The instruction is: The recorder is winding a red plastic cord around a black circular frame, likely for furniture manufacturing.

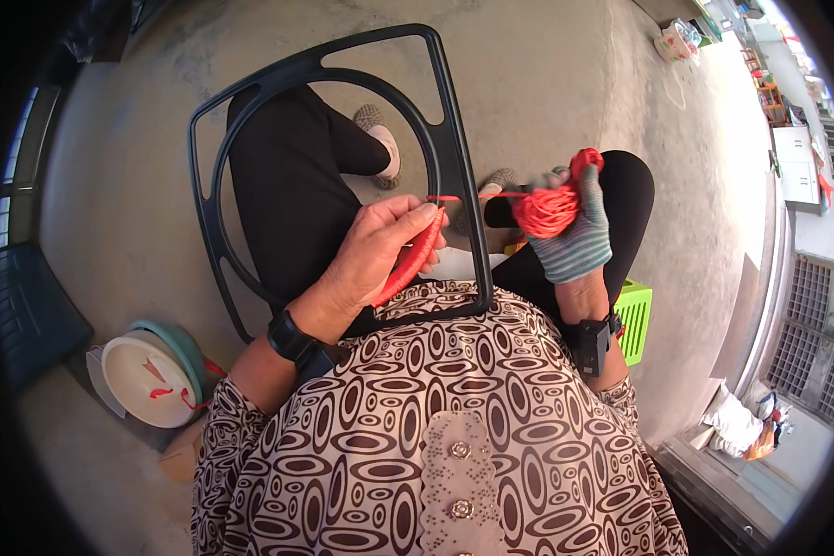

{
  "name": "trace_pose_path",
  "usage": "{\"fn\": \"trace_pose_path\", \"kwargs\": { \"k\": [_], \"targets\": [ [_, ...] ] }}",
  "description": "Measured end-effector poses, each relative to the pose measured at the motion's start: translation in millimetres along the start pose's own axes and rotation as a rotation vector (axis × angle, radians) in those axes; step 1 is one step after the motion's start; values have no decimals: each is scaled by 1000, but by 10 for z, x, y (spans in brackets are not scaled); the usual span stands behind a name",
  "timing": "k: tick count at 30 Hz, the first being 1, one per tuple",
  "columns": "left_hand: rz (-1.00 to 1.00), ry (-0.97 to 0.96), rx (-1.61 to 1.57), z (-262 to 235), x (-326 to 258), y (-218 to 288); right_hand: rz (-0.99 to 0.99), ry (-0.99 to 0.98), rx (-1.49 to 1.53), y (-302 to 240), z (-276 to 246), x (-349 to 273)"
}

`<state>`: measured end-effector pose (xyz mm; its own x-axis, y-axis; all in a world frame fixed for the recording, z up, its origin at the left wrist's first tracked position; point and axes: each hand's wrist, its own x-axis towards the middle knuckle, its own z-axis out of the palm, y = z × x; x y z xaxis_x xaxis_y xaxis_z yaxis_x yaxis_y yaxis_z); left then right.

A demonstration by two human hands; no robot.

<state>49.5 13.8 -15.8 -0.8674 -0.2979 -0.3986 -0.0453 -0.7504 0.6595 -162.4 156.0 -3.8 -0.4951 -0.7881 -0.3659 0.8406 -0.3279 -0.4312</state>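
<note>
On lap: black frame (324, 167); red cord (547, 211)

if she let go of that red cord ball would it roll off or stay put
The red cord ball looks round and light, so it would probably roll on the smooth floor. Its strand runs taut to the black frame, likely checking it.

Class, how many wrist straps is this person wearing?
2: one black wrist strap on the left wrist behind the bare hand, another on the right wrist below the gloved hand.
</note>
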Motion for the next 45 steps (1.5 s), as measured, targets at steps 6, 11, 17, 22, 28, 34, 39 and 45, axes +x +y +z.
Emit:
{"fn": "trace_pose_path", "kwargs": {
  "k": [6,11,17,22,28,34,39,45],
  "targets": [
    [25,34,-141,20,9,25,179,-19,-244,-21,-37,-40],
    [-2,39,-161,-3,31,58,161,120,-310,53,-81,-2],
    [28,42,-153,8,46,25,-307,216,-1217,149,109,365],
    [-68,-63,-209,7,65,8,-24,251,-785,558,320,794],
    [-61,-90,-343,-32,63,-81,553,-297,-185,736,476,684],
    [71,-81,-304,-78,86,-140,688,-607,77,646,578,615],
    [136,71,-179,-97,122,-151,362,-202,-882,509,636,433],
    [148,49,-131,-113,131,-114,482,9,-908,473,543,-131]
  ]
}}
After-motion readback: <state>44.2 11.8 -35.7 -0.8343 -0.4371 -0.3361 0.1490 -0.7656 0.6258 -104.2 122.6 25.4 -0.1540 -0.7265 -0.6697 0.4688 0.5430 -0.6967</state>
